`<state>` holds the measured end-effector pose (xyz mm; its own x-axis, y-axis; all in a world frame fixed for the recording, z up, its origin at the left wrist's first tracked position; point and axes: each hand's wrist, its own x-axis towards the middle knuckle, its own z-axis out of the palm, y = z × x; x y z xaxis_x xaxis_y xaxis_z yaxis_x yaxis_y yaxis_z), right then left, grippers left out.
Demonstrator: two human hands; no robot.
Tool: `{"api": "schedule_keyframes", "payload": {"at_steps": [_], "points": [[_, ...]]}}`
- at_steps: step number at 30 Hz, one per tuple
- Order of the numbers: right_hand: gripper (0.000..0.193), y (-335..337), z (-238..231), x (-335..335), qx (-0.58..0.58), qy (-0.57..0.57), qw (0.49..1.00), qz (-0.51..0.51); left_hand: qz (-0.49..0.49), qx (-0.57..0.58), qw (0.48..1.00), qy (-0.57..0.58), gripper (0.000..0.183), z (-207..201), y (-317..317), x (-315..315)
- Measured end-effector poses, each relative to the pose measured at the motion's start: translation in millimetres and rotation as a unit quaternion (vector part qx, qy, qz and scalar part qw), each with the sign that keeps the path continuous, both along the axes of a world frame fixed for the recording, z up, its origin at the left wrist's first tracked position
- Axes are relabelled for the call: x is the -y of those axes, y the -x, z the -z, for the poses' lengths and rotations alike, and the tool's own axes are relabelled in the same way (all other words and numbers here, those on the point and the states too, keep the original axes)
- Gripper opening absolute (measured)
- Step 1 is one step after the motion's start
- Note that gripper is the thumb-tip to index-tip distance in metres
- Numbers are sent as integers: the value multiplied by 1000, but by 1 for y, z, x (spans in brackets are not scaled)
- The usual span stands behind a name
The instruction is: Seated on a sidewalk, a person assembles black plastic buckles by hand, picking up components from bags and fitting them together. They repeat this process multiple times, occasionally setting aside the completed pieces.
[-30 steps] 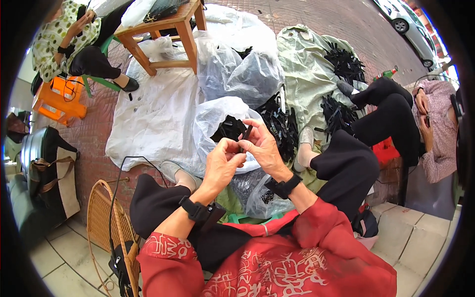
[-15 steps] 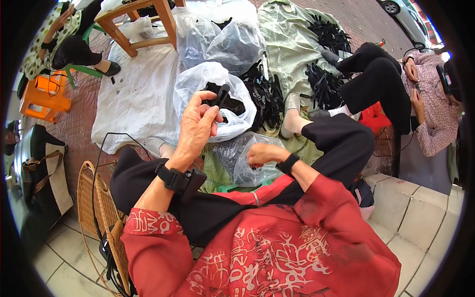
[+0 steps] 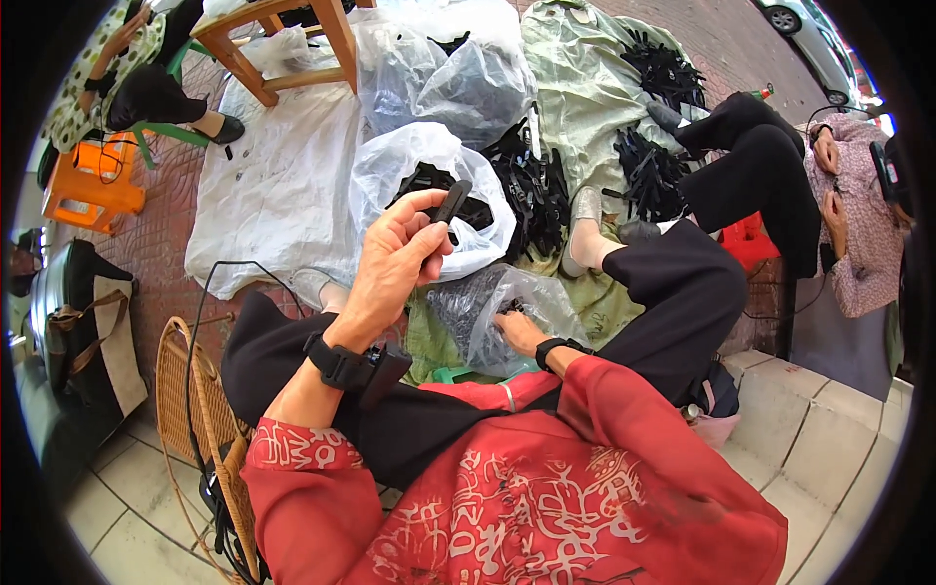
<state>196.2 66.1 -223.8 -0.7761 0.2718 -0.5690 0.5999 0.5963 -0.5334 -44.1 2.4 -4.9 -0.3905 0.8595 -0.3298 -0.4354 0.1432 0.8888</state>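
My left hand (image 3: pixel 398 255) is raised and pinches a small black plastic piece (image 3: pixel 451 200) between thumb and fingers, just in front of a clear bag of similar black pieces (image 3: pixel 390 171). My right hand (image 3: pixel 517 330) reaches down into a smaller clear plastic bag of small dark parts (image 3: pixel 483 302) lying between my legs; its fingers are partly hidden inside the bag. I sit in black trousers and a red patterned top, with a black band on each wrist.
White sheets (image 3: pixel 283 185) and a green sheet (image 3: pixel 575 88) on the brick ground carry piles of black parts (image 3: pixel 531 190). A wooden stool (image 3: pixel 292 44), an orange stool (image 3: pixel 88 185) and a wicker basket (image 3: pixel 190 390) stand left. Other seated people (image 3: pixel 848 224) are on both sides.
My hands, working together one second ago, have separated. The left hand stays raised with the black piece, and the right hand has dropped into the small bag between my legs.
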Motion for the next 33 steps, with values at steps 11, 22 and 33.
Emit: {"api": "schedule_keyframes", "payload": {"at_steps": [11, 22, 33], "points": [[12, 13, -26, -39, -20, -33, 999, 38, 51, 13, 998, 33, 15, 3, -4, -4], [15, 37, -169, -44, -255, 398, 817, 330, 72, 80, 994, 19, 11, 10, -19, 15], [14, 40, -223, -18, -413, 77, 884, 207, 107, 179, 978, 25, 14, 21, -46, 16]]}}
